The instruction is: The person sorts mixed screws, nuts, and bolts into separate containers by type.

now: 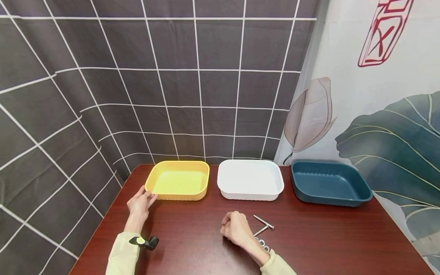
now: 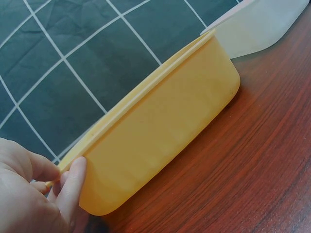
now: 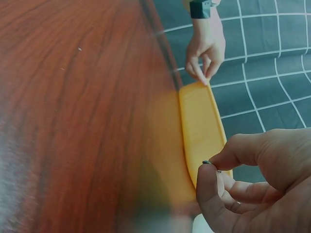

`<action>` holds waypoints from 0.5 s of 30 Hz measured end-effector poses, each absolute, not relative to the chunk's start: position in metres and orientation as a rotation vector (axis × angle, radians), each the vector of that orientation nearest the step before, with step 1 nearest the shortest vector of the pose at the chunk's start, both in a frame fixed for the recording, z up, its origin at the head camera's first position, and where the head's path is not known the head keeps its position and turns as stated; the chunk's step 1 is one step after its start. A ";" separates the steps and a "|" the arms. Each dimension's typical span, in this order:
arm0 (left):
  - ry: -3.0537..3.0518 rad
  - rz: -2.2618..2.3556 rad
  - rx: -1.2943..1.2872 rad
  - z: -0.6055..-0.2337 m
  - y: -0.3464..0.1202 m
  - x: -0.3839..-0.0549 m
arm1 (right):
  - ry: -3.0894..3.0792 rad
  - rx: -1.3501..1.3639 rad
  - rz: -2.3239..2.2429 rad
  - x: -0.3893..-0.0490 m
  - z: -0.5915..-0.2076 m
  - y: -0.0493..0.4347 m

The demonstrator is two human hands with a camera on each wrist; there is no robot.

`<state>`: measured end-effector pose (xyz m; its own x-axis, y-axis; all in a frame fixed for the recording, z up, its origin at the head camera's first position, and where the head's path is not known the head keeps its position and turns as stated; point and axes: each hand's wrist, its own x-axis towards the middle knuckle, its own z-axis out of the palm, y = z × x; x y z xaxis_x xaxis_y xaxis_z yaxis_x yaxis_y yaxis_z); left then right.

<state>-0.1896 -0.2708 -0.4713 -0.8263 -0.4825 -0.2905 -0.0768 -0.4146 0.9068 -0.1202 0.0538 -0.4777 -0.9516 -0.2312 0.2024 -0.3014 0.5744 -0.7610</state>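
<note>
From where I stand, the person's left hand [image 1: 140,202] has its thumb and fingers pinched on the rim of the yellow tray [image 1: 178,182], right at its near left corner. That tray sits at the back left of the desk [image 1: 192,233], upright, its opening facing up, its long axis running left to right along the far edge

The right hand [image 1: 237,229] is over the desk in front of the white tray [image 1: 250,179], its fingers bent and the thumb and a fingertip gripping a small dark piece [image 3: 206,162]. It's so tiny between the fingertips that I can't tell what it is or which way it points

Just past that hand lie two metal bolts [image 1: 264,222]. The farther one has its head toward the near right and its shank pointing away to the far left; the other slants from near left to far right, one end close to the first one's head. Three small nuts [image 1: 262,243] trail in a line beside the right wrist

The white tray stands between the yellow one and the dark blue tray [image 1: 330,184], whose long side also runs roughly left to right
</note>
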 end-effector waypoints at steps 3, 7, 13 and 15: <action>-1.537 -2.317 0.771 -0.472 -0.271 -0.189 | -2.706 0.476 1.328 -0.124 -0.474 0.054; -1.540 -2.319 0.772 -0.472 -0.271 -0.190 | -2.703 0.487 1.355 -0.128 -0.469 0.054; -1.533 -2.318 0.769 -0.474 -0.272 -0.191 | -2.709 0.462 1.428 -0.136 -0.463 0.053; -1.537 -2.313 0.771 -0.474 -0.271 -0.191 | -2.707 0.451 1.445 -0.139 -0.461 0.053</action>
<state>-0.1906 -0.2712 -0.4741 -0.8259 -0.4865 -0.2851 -0.0743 -0.4073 0.9103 -0.1389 0.0526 -0.4611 -0.9570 -0.2348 0.1705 -0.2723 0.5240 -0.8070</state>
